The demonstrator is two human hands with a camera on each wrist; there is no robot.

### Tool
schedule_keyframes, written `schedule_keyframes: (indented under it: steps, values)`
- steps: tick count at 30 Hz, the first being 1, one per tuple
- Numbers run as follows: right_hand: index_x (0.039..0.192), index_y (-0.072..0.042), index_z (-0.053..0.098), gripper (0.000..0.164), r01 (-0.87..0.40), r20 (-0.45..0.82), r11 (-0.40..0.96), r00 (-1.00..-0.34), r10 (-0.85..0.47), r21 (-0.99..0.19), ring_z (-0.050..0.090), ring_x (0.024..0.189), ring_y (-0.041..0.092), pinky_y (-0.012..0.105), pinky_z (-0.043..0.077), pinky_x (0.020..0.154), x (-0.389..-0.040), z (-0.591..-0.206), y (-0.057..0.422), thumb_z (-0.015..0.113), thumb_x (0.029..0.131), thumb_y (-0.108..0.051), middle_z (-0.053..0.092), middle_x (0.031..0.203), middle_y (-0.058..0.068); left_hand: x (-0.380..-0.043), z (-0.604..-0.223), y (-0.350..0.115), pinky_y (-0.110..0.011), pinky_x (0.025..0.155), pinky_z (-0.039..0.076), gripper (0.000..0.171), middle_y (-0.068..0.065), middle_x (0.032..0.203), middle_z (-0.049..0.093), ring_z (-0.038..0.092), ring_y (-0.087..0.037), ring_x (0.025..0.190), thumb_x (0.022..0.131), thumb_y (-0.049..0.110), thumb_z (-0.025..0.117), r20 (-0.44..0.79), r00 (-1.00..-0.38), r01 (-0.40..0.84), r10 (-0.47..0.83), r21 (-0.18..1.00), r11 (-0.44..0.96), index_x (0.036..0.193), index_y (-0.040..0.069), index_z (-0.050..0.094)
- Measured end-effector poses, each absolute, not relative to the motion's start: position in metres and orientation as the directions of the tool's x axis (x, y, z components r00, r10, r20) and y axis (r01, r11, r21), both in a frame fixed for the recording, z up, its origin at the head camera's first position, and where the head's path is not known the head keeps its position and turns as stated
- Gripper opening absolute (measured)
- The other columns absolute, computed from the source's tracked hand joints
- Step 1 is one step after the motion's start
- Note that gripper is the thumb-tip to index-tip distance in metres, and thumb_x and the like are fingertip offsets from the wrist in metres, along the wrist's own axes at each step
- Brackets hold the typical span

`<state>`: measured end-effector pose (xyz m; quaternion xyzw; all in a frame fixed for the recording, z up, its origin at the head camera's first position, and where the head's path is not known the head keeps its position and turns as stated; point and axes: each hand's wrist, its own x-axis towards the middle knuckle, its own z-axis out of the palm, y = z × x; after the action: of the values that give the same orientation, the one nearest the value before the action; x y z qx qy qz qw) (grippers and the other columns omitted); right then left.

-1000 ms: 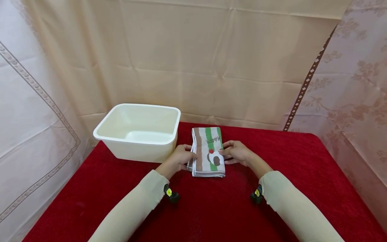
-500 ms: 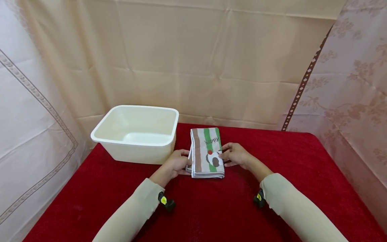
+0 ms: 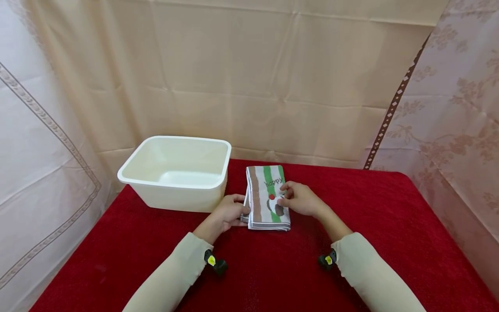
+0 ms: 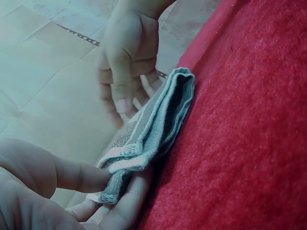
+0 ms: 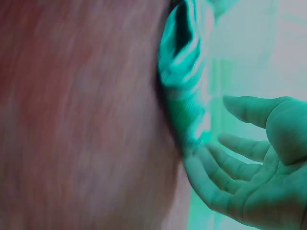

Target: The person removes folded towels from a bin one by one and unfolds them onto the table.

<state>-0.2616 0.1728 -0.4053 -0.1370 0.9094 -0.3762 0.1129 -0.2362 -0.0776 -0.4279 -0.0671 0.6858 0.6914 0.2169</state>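
Striped towel [image 3: 262, 200] takes centre stage, and the lay of it runs like this: red surface [image 3: 257, 273] stretching wide, cream basin [image 3: 175, 199] off to the left, mouth upward, and near its right side the towel itself, resting folded in layers, bordered end toward the person. Now the hands! Left hand [image 3: 228, 212] has a pinch on the towel's lower left edge, thumb above, fingers tucked beneath. Right hand [image 3: 303, 200] is at the opposite edge, fingers loosely bent, thumb well apart from them, gripping nothing; whether a fingertip brushes the cloth, I can't tell. Handling those folded layers looks like the step in hand; the next move seems to call for a steady left pinch and a careful pick of layer on the right. Smallest of all, the printed word "happy" [image 3: 273, 182] and a red dot [image 3: 271, 197], near the right fingertips.
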Motion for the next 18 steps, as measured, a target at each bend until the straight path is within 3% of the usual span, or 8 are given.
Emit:
schedule_keyframes:
  steps: [8,13,18]
  values:
    - [0.126,-0.002,0.065,0.040,-0.373,0.034,0.713,-0.897,-0.441,-0.593,0.063,0.094,0.024,0.038,0.057,0.079,-0.241,-0.396,0.144,0.077,0.092,-0.022,0.068,0.115,0.016,-0.237,-0.430,-0.078,-0.042,0.068,0.064,0.044,-0.015,0.095,0.067,0.069,-0.022,0.076,0.096,-0.005,0.060,-0.398,-0.895,-0.401,0.201,0.916,0.027,0.139,-0.006,0.049]
    - [0.126,-0.003,0.066,0.044,-0.491,0.066,0.714,-0.843,-0.533,-0.500,0.063,0.093,0.023,0.035,0.055,0.079,-0.231,-0.398,0.131,0.080,0.091,-0.026,0.068,0.113,0.012,-0.239,-0.433,-0.079,-0.042,0.069,0.064,0.044,-0.015,0.096,0.067,0.070,-0.023,0.077,0.095,-0.005,0.061,-0.394,-0.897,-0.396,0.202,0.918,0.028,0.137,-0.005,0.051]
    - [0.124,-0.006,0.068,0.045,-0.519,0.071,0.713,-0.828,-0.556,-0.470,0.059,0.089,0.021,0.033,0.052,0.077,-0.225,-0.399,0.124,0.082,0.088,-0.029,0.066,0.108,0.008,-0.240,-0.434,-0.079,-0.043,0.071,0.064,0.043,-0.015,0.096,0.066,0.070,-0.023,0.079,0.095,-0.004,0.061,-0.389,-0.895,-0.395,0.219,0.919,0.021,0.137,-0.005,0.051]
